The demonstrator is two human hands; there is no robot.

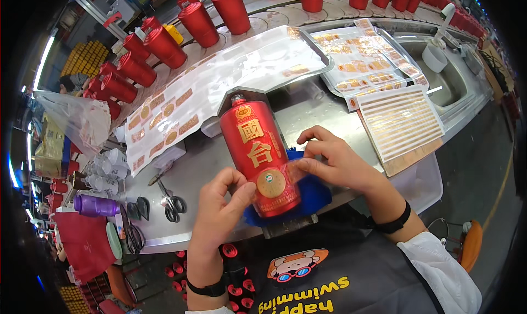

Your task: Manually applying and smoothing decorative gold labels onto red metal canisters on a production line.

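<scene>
Head view: bare table (198, 168) leftward, scissors (169, 196) near edge, sheets (222, 75) beyond; curled left hand (222, 201) against bottle (254, 144), grip unclear; film (295, 172) pinched in right hand (334, 159).

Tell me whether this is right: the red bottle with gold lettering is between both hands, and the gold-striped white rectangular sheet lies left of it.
Wrong side: the head view shows the gold-striped white sheet lying right of the red bottle. The rest stands.
</scene>
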